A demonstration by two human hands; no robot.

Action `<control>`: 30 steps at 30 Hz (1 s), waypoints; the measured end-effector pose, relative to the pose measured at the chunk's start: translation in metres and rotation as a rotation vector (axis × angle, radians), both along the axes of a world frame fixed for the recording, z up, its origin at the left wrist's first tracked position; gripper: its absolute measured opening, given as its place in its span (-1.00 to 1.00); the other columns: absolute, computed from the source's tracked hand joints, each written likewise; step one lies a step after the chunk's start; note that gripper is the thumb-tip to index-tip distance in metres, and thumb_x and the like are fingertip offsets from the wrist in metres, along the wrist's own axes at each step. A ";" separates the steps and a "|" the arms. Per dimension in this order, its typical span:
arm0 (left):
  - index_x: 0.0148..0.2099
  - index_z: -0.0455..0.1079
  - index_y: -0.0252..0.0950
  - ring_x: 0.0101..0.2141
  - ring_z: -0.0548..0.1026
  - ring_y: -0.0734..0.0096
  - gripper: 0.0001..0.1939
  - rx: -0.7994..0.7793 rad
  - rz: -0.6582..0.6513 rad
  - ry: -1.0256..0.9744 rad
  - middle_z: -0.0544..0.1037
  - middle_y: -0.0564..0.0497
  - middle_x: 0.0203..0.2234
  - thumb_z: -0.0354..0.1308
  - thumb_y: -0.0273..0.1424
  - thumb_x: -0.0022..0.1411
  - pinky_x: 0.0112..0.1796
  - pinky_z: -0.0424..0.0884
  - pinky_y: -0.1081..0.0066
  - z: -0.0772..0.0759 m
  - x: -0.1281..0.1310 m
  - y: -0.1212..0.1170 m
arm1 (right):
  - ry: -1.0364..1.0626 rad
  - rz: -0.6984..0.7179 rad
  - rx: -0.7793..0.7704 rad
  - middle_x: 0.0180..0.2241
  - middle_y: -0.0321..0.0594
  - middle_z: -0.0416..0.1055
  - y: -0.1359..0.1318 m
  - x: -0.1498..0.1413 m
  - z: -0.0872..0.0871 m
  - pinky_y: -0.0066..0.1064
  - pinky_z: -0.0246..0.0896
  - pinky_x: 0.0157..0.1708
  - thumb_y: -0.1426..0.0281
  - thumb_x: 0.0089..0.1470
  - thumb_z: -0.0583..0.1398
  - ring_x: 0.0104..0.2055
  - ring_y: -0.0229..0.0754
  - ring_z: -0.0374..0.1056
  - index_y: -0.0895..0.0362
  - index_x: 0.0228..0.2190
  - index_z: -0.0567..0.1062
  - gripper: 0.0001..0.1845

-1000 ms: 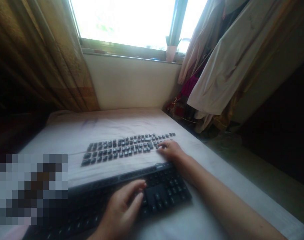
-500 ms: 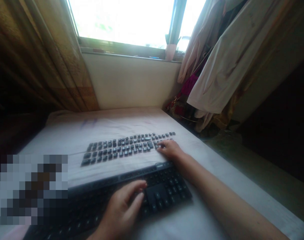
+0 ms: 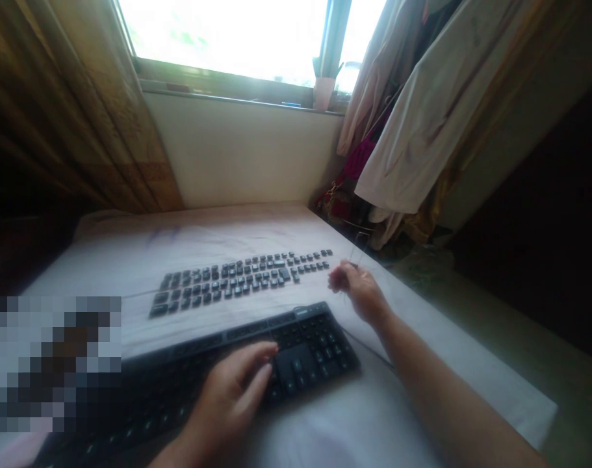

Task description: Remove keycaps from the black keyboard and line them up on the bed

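My left hand (image 3: 232, 387) rests over a black keyboard (image 3: 332, 348), its thumb and fingers curved with a small gap between the tips. The keyboard lies slanted across the near part of the white surface, and a smooth dark patch without visible keys shows right of my fingertips. Off to the right of several rows of loose black keycaps (image 3: 234, 283), my right hand (image 3: 357, 289) is raised, fingers pinched together. Thin wires stick out of this pinch, apparently a wire keycap puller (image 3: 353, 253); its handle is mostly hidden by the fingers.
A cable (image 3: 368, 344) runs from behind the keyboard under my right forearm. The white surface (image 3: 257, 224) ends at a wall below a window. Curtains (image 3: 144, 162) hang at left, clothes (image 3: 407, 149) at right. A small potted plant (image 3: 323, 92) stands on the sill.
My right hand has moved right and lifted away from the right end of the keycap rows, uncovering keycaps there. My left hand stays on the keyboard. The view has shifted slightly.
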State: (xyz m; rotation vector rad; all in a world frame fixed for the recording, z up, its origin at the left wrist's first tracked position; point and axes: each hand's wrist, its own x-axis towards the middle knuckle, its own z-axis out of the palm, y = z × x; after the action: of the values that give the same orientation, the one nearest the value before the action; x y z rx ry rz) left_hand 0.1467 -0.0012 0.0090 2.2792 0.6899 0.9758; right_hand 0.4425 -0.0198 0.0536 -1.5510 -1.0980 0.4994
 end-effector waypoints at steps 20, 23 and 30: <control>-0.04 0.46 -0.21 -0.20 0.61 0.24 -0.75 0.329 -0.182 0.208 0.66 -0.04 -0.18 0.03 -0.50 0.32 -0.20 0.55 0.24 0.009 0.005 -0.014 | 0.290 0.283 -0.209 -0.52 -0.26 0.48 -0.035 -0.004 -0.008 -0.43 0.37 -0.49 -0.02 -0.16 0.37 -0.48 -0.25 0.43 0.18 -0.42 0.52 -0.50; -0.06 0.47 -0.22 -0.20 0.61 0.23 -0.77 0.378 -0.181 0.224 0.66 -0.05 -0.18 0.02 -0.48 0.33 -0.21 0.55 0.24 0.009 0.006 -0.015 | 0.305 0.311 -0.217 -0.46 -0.22 0.53 -0.037 -0.001 -0.006 -0.41 0.40 -0.44 0.05 -0.14 0.38 -0.40 -0.22 0.47 0.18 -0.39 0.54 -0.56; -0.09 0.48 -0.22 -0.22 0.62 0.23 -0.77 0.440 -0.164 0.250 0.66 -0.04 -0.19 0.01 -0.46 0.34 -0.23 0.55 0.25 0.013 0.006 -0.016 | 0.285 0.446 -0.242 -0.52 -0.33 0.49 -0.042 -0.004 -0.004 -0.43 0.38 -0.43 0.21 -0.04 0.36 -0.48 -0.29 0.43 0.17 -0.35 0.51 -0.70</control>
State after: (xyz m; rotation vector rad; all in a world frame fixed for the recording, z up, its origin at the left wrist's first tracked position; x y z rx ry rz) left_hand 0.1528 -0.0171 0.0219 2.8268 0.4031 0.8347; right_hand 0.4382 -0.0615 0.0496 -1.3788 -1.1912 1.1567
